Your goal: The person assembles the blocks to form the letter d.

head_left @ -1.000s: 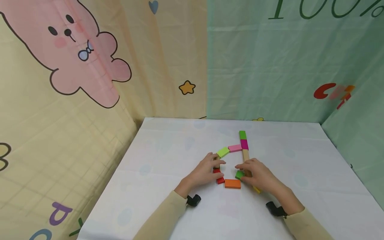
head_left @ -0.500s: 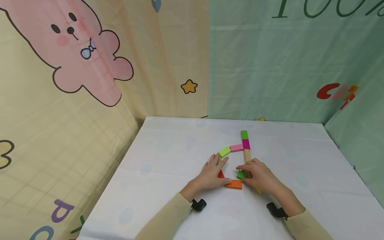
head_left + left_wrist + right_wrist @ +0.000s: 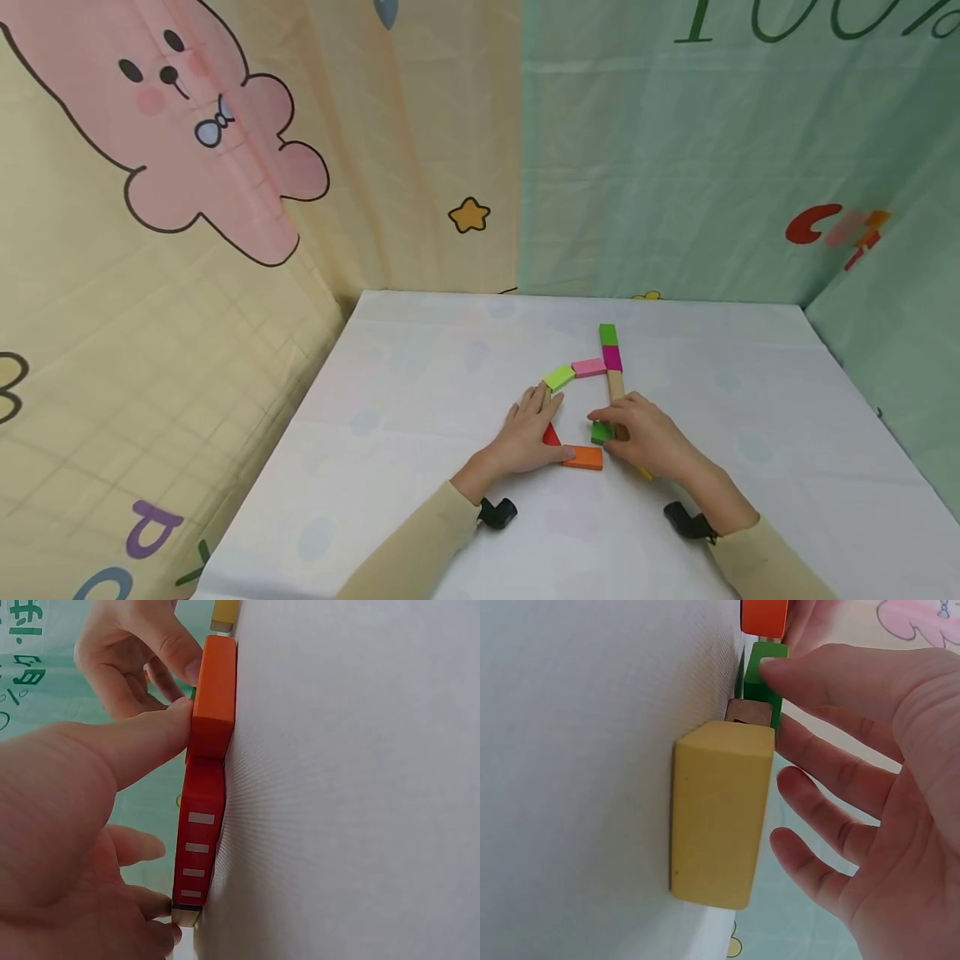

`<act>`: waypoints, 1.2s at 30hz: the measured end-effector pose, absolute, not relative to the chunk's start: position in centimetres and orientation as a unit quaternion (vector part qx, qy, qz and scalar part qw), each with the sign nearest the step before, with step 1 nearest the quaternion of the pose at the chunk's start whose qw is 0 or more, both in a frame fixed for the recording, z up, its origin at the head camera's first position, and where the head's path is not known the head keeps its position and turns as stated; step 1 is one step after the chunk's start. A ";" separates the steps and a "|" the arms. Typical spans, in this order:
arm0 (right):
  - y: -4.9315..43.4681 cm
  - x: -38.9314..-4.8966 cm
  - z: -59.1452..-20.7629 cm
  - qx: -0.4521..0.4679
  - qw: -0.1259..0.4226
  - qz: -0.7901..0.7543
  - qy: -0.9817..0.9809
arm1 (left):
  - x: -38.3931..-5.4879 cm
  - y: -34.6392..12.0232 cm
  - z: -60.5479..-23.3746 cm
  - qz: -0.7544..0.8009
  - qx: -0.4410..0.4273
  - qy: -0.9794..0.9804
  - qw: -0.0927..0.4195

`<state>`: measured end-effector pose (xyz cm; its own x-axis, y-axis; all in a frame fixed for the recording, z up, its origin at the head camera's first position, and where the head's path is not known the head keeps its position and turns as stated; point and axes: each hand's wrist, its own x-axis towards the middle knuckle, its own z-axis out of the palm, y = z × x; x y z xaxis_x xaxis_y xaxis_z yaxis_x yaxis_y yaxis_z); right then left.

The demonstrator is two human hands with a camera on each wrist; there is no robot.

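Note:
My left hand (image 3: 517, 442) lies spread over the left side of a loop of flat coloured blocks. Its thumb touches the orange block (image 3: 588, 459), and its fingertips reach a pale wooden block beyond the red block (image 3: 200, 832), which it partly covers. Between thumb and forefinger, my right hand (image 3: 651, 435) pinches a green block (image 3: 600, 432) inside the loop, beside the right-hand row. In the right wrist view, the green block (image 3: 765, 671) stands past a brown block (image 3: 748, 712) and the near yellow block (image 3: 721, 817). The other right fingers are loosely bent.
Lime (image 3: 558, 377) and pink (image 3: 588, 367) blocks form the loop's far side. Magenta (image 3: 612, 358) and bright green (image 3: 608, 335) blocks extend the right row backward from a pale wooden block (image 3: 616, 385). A white cloth covers the table (image 3: 420, 375); printed curtains (image 3: 637, 167) stand behind.
My left hand has shifted right and spread, its thumb moving from the red block onto the orange one. The green block has turned slightly in my right hand's pinch.

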<state>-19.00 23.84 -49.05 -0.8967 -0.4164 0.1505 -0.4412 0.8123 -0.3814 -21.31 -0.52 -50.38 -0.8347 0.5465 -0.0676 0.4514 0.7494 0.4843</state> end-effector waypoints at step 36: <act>24.3 -16.6 -47.8 0.212 0.046 0.193 -0.957 | -21.2 -0.9 -50.5 0.232 0.283 0.926 0.096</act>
<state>-16.62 24.25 -47.77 -0.9057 -0.3881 0.1704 -0.4238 0.8352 -0.3505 -21.24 -0.87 -50.54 -0.8216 0.5682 -0.0463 0.4794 0.7326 0.4831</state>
